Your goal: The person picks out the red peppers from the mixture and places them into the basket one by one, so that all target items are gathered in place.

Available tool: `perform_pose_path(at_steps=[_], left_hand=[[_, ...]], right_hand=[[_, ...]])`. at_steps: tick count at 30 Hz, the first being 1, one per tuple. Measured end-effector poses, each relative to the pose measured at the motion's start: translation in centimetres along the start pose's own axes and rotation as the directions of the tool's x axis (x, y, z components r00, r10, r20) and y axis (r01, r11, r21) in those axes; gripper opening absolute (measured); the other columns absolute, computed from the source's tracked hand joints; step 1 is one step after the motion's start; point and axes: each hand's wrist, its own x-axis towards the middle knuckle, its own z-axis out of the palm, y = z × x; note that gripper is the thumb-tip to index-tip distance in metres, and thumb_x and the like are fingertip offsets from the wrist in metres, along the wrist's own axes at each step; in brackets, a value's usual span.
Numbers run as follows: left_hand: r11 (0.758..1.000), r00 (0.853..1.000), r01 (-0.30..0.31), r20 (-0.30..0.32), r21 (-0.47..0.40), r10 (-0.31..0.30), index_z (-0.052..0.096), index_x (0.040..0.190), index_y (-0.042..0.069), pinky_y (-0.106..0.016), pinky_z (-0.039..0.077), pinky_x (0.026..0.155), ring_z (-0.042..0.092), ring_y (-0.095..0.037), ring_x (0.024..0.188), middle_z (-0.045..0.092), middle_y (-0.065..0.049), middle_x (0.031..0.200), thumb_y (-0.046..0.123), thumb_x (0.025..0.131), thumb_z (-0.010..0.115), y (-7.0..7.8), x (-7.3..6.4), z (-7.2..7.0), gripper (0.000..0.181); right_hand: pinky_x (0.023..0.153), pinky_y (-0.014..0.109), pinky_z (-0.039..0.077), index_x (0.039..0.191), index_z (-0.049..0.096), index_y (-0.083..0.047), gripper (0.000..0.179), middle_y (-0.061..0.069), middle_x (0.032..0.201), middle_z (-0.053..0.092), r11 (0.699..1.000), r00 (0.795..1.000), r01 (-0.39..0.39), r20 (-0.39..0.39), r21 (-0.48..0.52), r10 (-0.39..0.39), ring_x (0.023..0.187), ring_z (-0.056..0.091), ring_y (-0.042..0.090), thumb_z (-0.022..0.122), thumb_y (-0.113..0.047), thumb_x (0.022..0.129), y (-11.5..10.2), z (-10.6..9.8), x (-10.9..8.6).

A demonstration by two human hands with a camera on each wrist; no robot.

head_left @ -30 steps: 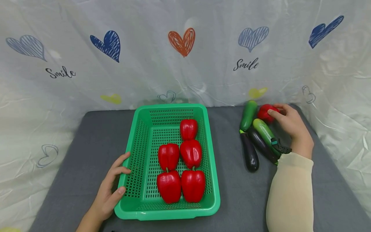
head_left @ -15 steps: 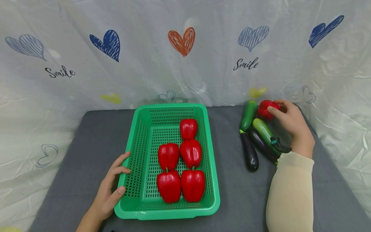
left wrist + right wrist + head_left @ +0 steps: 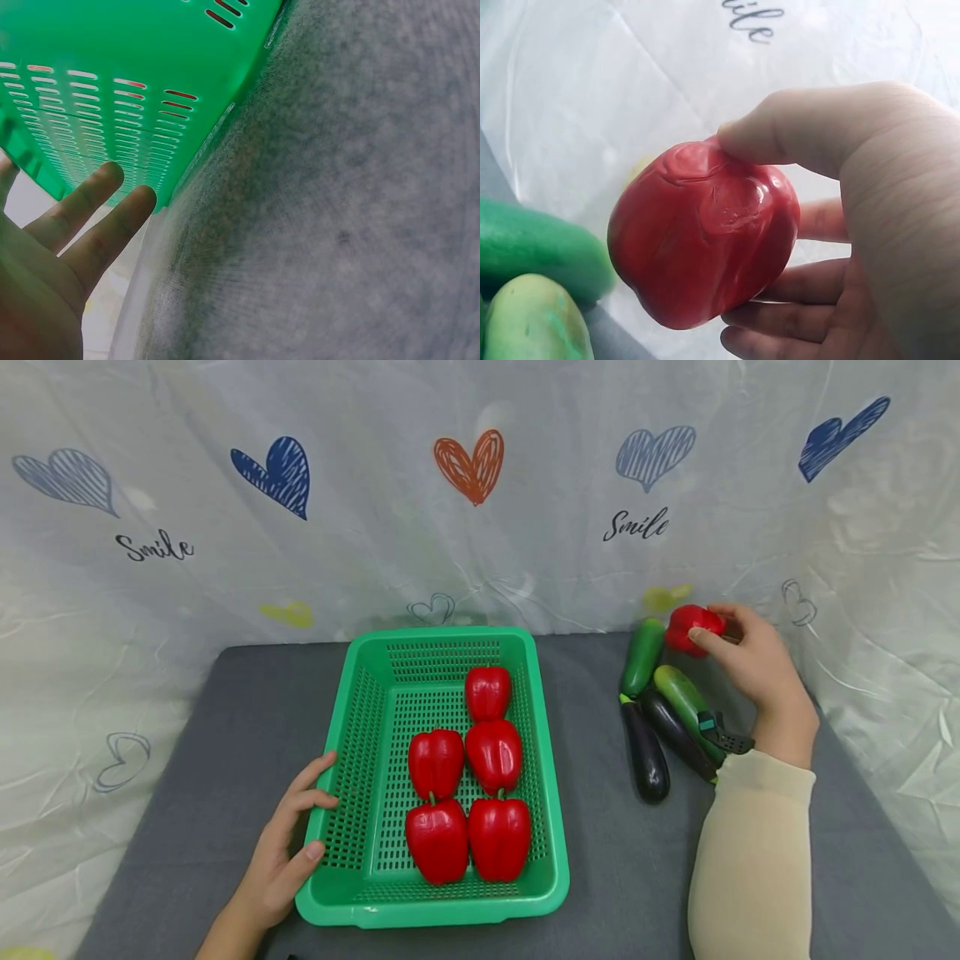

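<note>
My right hand [image 3: 761,664] holds a red bell pepper [image 3: 692,629] between thumb and fingers, raised at the far right by the back curtain. In the right wrist view the thumb presses on top of the pepper [image 3: 697,247], with several fingers beneath it. At the left side of a green perforated basket [image 3: 557,835], my left hand [image 3: 279,860] rests with spread fingers, fingertips and thumb at the rim. Its fingers [image 3: 112,229] look nearly straight along the outer wall in the left wrist view. Several red bell peppers [image 3: 437,843] lie in the basket's middle and right part.
Below the held pepper lie a dark green cucumber [image 3: 642,657], a lighter green one [image 3: 682,697], and two eggplants [image 3: 647,756]. They rest on a grey-covered table [image 3: 600,877]. A white curtain [image 3: 555,485] with printed hearts stands behind and along both sides.
My right hand has lifted the red bell pepper up from beside the cucumbers, toward the curtain. The left hand and the basket stay where they were.
</note>
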Motion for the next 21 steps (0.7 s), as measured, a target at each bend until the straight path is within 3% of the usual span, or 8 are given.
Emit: perform_pose_path(at_steps=[8,21], left_hand=[[1.0,1.0,0.012,0.0,0.01,-0.012,0.051,0.129,-0.017,-0.034,0.024,0.125,0.022,-0.038,0.164,0.029,-0.037,0.169,0.004,0.11,0.051,0.0,-0.1,0.0,0.029],[1.0,1.0,0.026,-0.004,0.012,-0.026,0.051,0.129,-0.017,-0.034,0.023,0.126,0.022,-0.038,0.164,0.029,-0.036,0.169,0.005,0.11,0.052,0.0,-0.1,0.0,0.029]], right_hand=[[0.094,0.047,0.043,0.164,0.044,-0.006,0.072,0.026,0.154,0.054,0.999,0.999,0.037,-0.013,-0.028,-0.038,0.134,0.053,0.047,0.059,-0.049,0.109,-1.3,-0.2,-0.2],[0.09,0.041,0.045,0.162,0.048,-0.007,0.07,0.023,0.149,0.058,0.996,0.996,0.08,-0.039,-0.036,-0.082,0.128,0.057,0.043,0.063,-0.048,0.107,-3.8,0.4,-0.4]])
